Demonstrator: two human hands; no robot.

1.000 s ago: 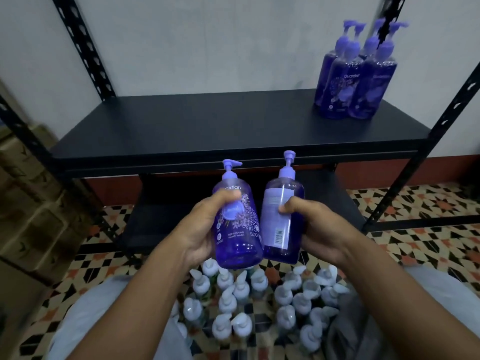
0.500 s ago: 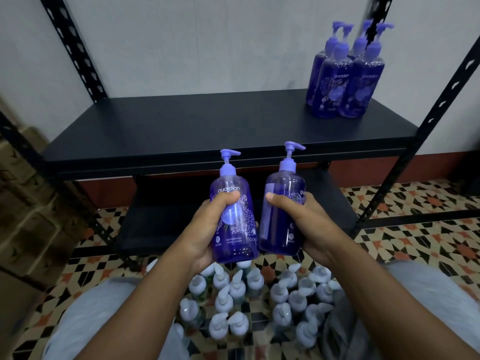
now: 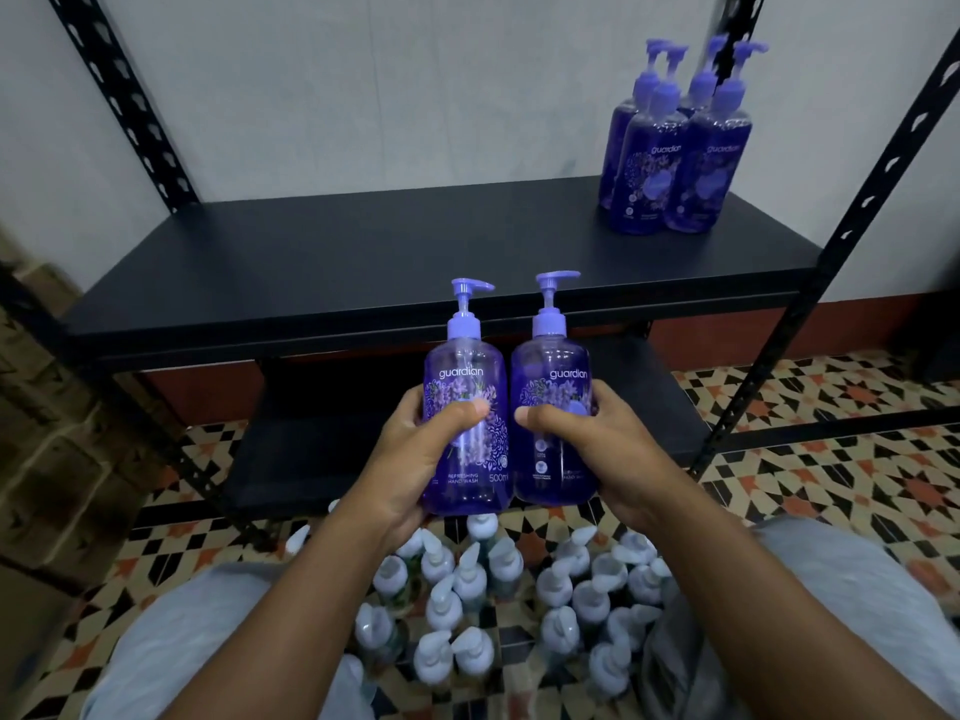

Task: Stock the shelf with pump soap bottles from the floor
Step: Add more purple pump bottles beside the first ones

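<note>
The right bottle [image 3: 550, 366] has been turned label-out. It is gripped by the right hand [image 3: 597, 449], the left bottle [image 3: 465, 366] by the left hand [image 3: 415, 454], ready for the shelf [image 3: 363, 262] above.

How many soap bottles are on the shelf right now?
4, clustered at the right end of the shelf: front-left bottle, front-right bottle, back-left bottle, back-right bottle. More may hide behind.

Black shelf board [image 3: 363, 252], carried on perforated uprights [image 3: 852, 241]: four purple pump bottles [image 3: 670, 168] stand upright in a tight two-by-two cluster at its far right end, labels facing forward. A lower board [image 3: 322, 449] sits beneath it. Patterned tile floor [image 3: 831, 470]: a dense group of pale-capped pump bottles [image 3: 519, 605] stands upright just in front of the rack.
</note>
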